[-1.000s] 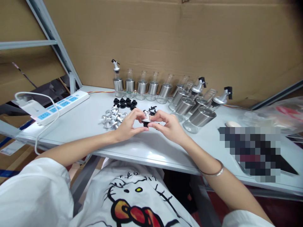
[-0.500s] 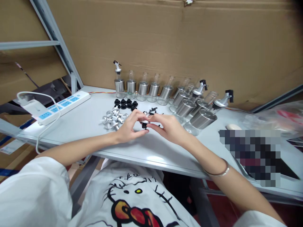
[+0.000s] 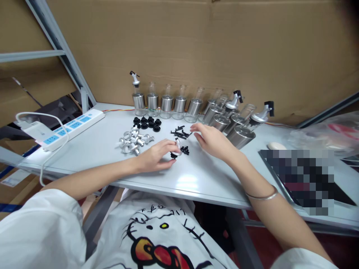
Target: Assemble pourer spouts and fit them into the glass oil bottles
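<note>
My left hand pinches a silver bottle pourer with a black stopper under it, low over the table. Held upright, its spout shows above my fingers. My right hand has thumb and fingertips apart at the right edge of a small pile of black levers; whether a fingertip touches one I cannot tell. Small black caps lie just right of the held pourer. Left of my hands are a heap of silver pourer tops and a cluster of black stoppers.
Along the back stand several glass bottles with steel sleeves, some topped with pourers. A power strip with a white cable lies at left. On the right are a white mouse-like object, a blurred dark item and a plastic bag.
My right hand has let go of the pourer and moved up and right to the black levers. My left hand keeps the pourer, now slightly lower.
</note>
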`<action>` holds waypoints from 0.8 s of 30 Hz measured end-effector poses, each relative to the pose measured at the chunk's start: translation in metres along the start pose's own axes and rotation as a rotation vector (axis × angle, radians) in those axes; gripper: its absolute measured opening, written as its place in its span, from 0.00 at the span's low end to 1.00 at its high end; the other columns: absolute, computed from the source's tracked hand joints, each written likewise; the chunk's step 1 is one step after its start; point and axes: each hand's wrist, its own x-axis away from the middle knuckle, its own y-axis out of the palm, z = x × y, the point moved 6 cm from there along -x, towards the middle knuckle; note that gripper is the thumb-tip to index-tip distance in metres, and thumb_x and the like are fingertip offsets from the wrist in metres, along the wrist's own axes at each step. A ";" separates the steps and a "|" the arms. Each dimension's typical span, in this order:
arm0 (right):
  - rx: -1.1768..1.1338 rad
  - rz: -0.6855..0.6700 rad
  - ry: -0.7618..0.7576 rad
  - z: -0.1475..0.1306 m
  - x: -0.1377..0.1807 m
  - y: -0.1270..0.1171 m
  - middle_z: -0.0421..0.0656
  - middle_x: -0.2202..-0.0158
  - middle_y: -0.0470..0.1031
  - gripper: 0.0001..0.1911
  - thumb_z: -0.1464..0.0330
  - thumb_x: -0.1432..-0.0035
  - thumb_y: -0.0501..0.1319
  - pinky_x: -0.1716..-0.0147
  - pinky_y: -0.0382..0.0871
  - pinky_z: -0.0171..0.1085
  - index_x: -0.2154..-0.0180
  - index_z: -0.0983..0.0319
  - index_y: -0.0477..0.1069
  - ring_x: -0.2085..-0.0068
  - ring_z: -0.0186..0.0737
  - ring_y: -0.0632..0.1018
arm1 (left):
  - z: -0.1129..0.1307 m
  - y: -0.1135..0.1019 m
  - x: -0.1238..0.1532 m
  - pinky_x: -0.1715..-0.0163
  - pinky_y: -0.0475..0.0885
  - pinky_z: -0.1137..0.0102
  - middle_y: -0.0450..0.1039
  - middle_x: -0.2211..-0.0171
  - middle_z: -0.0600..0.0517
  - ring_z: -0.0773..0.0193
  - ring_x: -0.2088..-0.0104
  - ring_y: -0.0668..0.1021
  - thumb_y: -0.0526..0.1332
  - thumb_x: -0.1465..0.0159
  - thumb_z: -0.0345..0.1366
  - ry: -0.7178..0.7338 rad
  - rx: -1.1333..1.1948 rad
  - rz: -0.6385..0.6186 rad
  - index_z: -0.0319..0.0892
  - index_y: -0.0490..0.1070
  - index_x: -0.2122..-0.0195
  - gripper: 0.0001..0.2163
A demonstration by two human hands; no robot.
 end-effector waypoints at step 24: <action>0.017 -0.106 -0.059 0.017 -0.001 0.047 0.54 0.53 0.74 0.16 0.68 0.36 0.53 0.49 0.69 0.51 0.53 0.66 0.74 0.51 0.52 0.73 | 0.001 0.008 0.001 0.57 0.69 0.67 0.73 0.61 0.47 0.62 0.60 0.75 0.58 0.35 0.36 0.047 -0.159 -0.140 0.42 0.69 0.57 0.07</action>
